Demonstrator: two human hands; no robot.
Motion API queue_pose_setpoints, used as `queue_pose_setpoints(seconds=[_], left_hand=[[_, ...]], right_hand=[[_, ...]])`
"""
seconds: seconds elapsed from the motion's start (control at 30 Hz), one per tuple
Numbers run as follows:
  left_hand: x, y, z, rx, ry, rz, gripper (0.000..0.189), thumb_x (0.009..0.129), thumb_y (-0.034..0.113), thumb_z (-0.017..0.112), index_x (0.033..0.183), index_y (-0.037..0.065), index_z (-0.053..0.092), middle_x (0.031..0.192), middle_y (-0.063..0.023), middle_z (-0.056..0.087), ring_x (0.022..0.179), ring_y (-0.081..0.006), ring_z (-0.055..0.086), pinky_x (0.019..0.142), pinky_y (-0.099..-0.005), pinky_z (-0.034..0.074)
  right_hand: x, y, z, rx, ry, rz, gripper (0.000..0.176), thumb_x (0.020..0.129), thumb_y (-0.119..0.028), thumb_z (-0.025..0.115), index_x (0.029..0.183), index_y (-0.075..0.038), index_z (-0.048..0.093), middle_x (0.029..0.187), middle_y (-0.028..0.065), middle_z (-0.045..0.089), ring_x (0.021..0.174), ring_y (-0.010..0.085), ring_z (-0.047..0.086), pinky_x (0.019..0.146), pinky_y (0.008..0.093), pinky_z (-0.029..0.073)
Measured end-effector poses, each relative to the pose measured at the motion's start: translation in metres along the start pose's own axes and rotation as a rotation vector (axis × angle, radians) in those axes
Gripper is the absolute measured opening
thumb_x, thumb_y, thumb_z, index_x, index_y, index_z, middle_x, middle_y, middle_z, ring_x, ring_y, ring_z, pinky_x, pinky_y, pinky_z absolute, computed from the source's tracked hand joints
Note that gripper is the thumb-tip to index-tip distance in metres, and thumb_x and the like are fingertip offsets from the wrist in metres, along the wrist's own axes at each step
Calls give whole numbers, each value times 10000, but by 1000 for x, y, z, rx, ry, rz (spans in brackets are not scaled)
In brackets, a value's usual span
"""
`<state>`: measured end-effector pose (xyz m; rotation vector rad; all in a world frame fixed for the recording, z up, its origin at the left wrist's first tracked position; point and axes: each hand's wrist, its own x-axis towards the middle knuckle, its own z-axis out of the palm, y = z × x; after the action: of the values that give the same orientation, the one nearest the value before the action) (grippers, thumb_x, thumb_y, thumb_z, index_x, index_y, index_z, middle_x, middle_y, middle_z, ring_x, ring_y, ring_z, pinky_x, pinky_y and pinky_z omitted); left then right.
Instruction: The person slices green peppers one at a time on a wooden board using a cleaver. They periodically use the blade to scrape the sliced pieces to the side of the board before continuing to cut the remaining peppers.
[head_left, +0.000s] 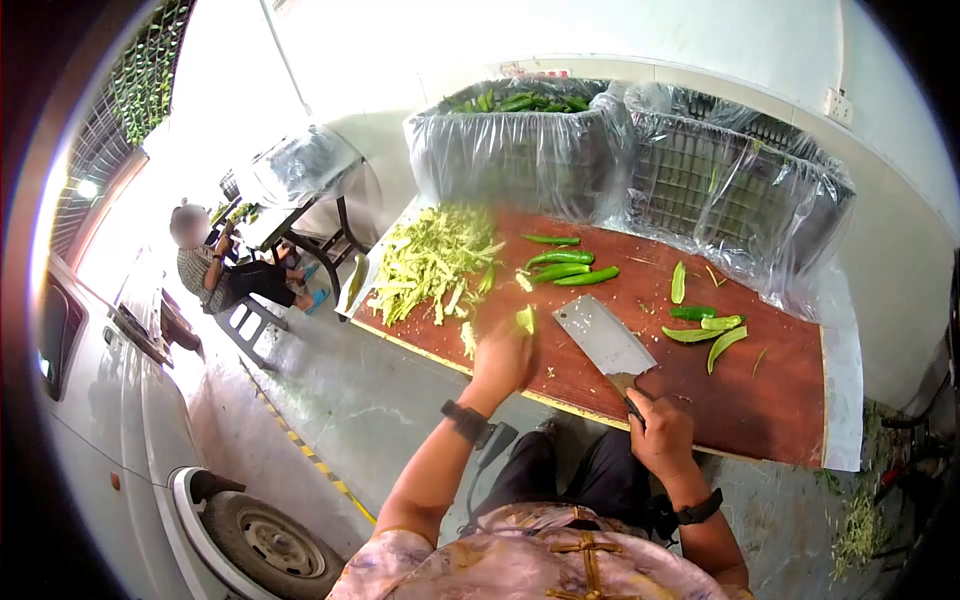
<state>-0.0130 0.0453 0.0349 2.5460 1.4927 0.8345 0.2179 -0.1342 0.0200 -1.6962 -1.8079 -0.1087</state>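
My right hand (660, 432) is wrapped round the handle of a wide cleaver (604, 336), whose blade lies over the red-brown table (740, 410). My left hand (503, 355) is at the table's front edge, smeared by motion, with a piece of green pepper (525, 319) at its fingertips. Just beyond it is a heap of pale green pepper cores and seeds (430, 255). Several whole green peppers (562, 265) lie past the cleaver blade. To the right of the blade are split pepper halves (727, 345) with their insides showing.
Behind the table stand a plastic-lined crate of green peppers (520, 150) and another plastic-lined crate (740, 190). A seated person (215, 265) is at a separate table on the left. A white vehicle (120, 430) stands at the lower left. Green scraps (862, 520) lie on the floor at right.
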Motion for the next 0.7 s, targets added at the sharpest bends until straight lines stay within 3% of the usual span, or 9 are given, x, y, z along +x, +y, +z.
queue_pose_setpoints(seconds=[0.1, 0.17, 0.27, 0.3, 0.37, 0.43, 0.5, 0.6, 0.7], left_hand=[[24, 24, 0, -223, 93, 20, 152, 870, 136, 633, 981, 35, 659, 962, -166, 625, 916, -377, 614, 807, -477, 502], [37, 53, -10, -581, 270, 346, 275, 862, 109, 635, 1124, 28, 637, 1106, -195, 613, 1002, -379, 607, 852, -448, 508], [42, 70, -16, -497, 217, 417, 353, 847, 94, 645, 1196, 46, 625, 1246, -194, 568, 1065, -367, 589, 880, -427, 503], [40, 66, -15, -497, 218, 416, 353, 847, 94, 645, 1196, 46, 625, 1246, -194, 568, 1065, -367, 589, 880, -427, 503], [33, 43, -16, -176, 151, 349, 404, 835, 137, 660, 1234, 98, 612, 1280, -176, 549, 1140, -367, 549, 949, -434, 490], [24, 21, -27, 74, 124, 204, 442, 825, 150, 669, 1260, 113, 598, 1285, -156, 544, 1170, -347, 528, 958, -433, 481], [13, 16, -50, 257, -29, -51, 465, 820, 166, 677, 1274, 110, 591, 1258, -146, 554, 1163, -342, 527, 955, -439, 472], [-8, -53, -26, 260, -12, -168, 386, 854, 183, 628, 1229, 94, 619, 1197, -137, 592, 1102, -341, 569, 894, -435, 506], [-10, -82, -25, 175, 58, -21, 303, 883, 169, 578, 1166, 93, 654, 1117, -140, 620, 1017, -346, 603, 862, -431, 518]], right_hand=[[1, -2, -1, -3, -24, 33, 452, 761, -102, 720, 1208, -118, 657, 765, 147, 595, 688, 338, 612, 601, 447, 490], [-1, -2, 1, -15, -23, 48, 440, 765, -113, 717, 1202, -117, 662, 764, 150, 593, 695, 342, 613, 611, 448, 492], [-1, -1, 0, -6, -23, 68, 421, 773, -131, 711, 1192, -117, 669, 768, 153, 592, 707, 346, 616, 629, 449, 497], [-1, 0, 0, 19, -21, 74, 413, 777, -139, 708, 1188, -116, 671, 772, 153, 595, 714, 348, 617, 636, 449, 500], [-1, 3, 1, 37, 3, 51, 426, 788, -163, 709, 1210, -142, 653, 773, 142, 593, 700, 343, 623, 623, 450, 508], [-1, 3, 1, 60, 27, 34, 440, 800, -186, 710, 1232, -167, 634, 775, 131, 591, 687, 338, 628, 610, 451, 516], [-1, -1, -2, 79, 3, 63, 412, 771, -102, 714, 1180, -116, 670, 786, 143, 608, 704, 342, 622, 627, 437, 504], [1, -2, 0, 67, 19, 49, 415, 767, -82, 719, 1177, -115, 670, 782, 140, 608, 693, 339, 619, 616, 434, 503], [1, -2, 0, 40, 8, 50, 419, 763, -74, 721, 1177, -116, 671, 776, 142, 605, 693, 341, 618, 611, 436, 499]])
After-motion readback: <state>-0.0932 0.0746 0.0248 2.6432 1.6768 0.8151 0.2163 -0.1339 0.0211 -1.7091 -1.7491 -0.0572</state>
